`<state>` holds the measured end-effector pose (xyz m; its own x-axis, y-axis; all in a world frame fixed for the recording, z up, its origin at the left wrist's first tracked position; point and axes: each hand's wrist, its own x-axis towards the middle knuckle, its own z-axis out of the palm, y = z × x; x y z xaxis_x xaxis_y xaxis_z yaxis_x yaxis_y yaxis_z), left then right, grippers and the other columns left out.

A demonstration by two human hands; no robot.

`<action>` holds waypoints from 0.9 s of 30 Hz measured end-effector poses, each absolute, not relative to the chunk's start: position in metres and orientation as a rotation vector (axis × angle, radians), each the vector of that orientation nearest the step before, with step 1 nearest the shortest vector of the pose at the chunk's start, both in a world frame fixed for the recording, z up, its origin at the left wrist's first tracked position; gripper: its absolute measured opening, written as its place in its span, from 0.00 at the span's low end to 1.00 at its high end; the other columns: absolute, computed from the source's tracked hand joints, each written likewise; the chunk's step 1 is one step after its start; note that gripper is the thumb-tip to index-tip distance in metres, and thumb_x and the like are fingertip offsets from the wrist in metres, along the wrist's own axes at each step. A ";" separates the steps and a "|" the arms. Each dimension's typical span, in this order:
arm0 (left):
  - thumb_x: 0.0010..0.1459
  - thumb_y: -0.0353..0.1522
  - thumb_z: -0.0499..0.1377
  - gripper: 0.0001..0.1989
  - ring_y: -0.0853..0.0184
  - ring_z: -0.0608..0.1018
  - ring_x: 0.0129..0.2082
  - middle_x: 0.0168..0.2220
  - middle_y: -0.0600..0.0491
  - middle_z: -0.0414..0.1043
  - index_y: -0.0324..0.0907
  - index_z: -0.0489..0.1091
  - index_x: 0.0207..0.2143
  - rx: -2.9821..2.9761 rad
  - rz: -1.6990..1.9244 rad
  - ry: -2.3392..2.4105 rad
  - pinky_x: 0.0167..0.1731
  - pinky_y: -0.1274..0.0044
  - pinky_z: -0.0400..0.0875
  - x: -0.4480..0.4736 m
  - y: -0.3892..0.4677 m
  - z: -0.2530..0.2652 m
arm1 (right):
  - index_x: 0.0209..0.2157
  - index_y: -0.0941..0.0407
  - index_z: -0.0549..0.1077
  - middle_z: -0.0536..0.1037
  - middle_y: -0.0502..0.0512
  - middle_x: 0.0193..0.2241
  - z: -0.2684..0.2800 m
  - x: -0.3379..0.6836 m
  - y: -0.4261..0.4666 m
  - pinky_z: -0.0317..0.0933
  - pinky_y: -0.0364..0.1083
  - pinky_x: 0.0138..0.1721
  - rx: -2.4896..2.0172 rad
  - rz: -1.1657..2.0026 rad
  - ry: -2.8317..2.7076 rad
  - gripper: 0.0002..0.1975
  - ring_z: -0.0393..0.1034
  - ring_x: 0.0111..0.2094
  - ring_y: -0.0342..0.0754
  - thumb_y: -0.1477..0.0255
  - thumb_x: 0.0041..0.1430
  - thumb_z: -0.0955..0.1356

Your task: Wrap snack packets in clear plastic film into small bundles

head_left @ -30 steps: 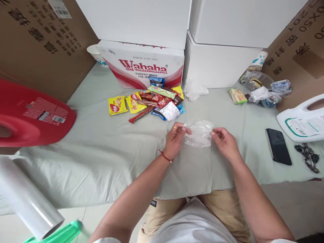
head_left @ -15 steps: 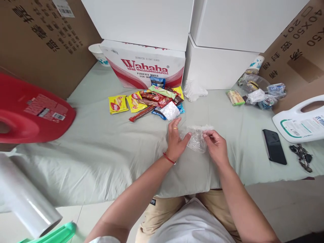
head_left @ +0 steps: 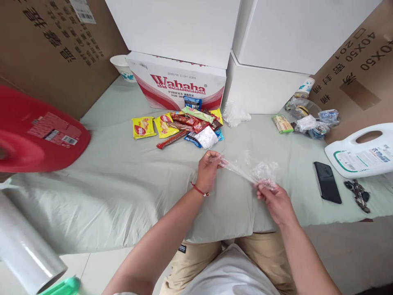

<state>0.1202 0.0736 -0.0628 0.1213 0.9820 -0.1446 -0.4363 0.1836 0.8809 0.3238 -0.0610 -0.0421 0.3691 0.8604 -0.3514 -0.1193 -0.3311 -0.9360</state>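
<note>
A crumpled piece of clear plastic film [head_left: 265,169] is stretched between my two hands just above the cloth. One end of its taut edge is pinched in the fingers of my left hand [head_left: 208,170]. My right hand [head_left: 274,200] grips the other end, where the film bunches up; I cannot tell whether it is a bag or a cover. Beyond my left hand lies a pile of wrapped snacks [head_left: 184,123], with a white, shiny wrapped bundle [head_left: 207,137] at its near side. Crumpled clear plastic [head_left: 236,114] sits right of the pile.
A Wahaha carton [head_left: 181,84] and white boxes [head_left: 267,90] stand behind. To the right are plastic-wrapped items [head_left: 307,122], a white jug [head_left: 362,151], a phone [head_left: 327,182] and keys [head_left: 357,194]. A red jug [head_left: 46,131] and a film roll [head_left: 29,241] lie left.
My hands have moved apart, pulling the film's edge taut between them. The left hand's spread fingers have closed on it, and the right hand has shifted right and nearer.
</note>
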 end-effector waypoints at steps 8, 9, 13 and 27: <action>0.41 0.35 0.66 0.16 0.72 0.76 0.23 0.26 0.59 0.72 0.43 0.64 0.31 0.482 1.111 0.822 0.21 0.80 0.68 0.119 0.078 -0.056 | 0.37 0.54 0.78 0.80 0.55 0.35 -0.029 0.362 -0.078 0.66 0.46 0.32 -1.792 0.814 -0.758 0.15 0.71 0.34 0.48 0.60 0.50 0.75; 0.42 0.36 0.66 0.16 0.71 0.76 0.22 0.26 0.60 0.71 0.44 0.64 0.32 0.493 1.114 0.841 0.19 0.81 0.67 0.119 0.077 -0.055 | 0.36 0.54 0.77 0.80 0.55 0.35 -0.029 0.368 -0.074 0.65 0.45 0.31 -1.790 0.649 -0.710 0.14 0.70 0.33 0.47 0.60 0.52 0.75; 0.42 0.37 0.66 0.16 0.71 0.77 0.22 0.24 0.60 0.70 0.44 0.64 0.31 0.550 1.108 0.871 0.15 0.82 0.63 0.120 0.075 -0.054 | 0.39 0.53 0.76 0.78 0.56 0.37 -0.032 0.382 -0.057 0.63 0.44 0.29 -1.800 0.451 -0.714 0.20 0.69 0.34 0.47 0.50 0.60 0.68; 0.47 0.41 0.65 0.14 0.69 0.77 0.22 0.25 0.56 0.73 0.43 0.65 0.29 0.573 1.092 0.924 0.17 0.81 0.66 0.118 0.077 -0.056 | 0.32 0.52 0.78 0.77 0.53 0.30 -0.037 0.360 -0.019 0.63 0.51 0.41 -2.046 0.619 -1.399 0.14 0.67 0.35 0.51 0.55 0.57 0.70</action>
<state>0.1180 0.0773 -0.0557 0.1642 0.9247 -0.3434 -0.4919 0.3786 0.7841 0.3603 -0.0195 -0.0369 0.3428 0.9379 -0.0526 0.6695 -0.2832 -0.6867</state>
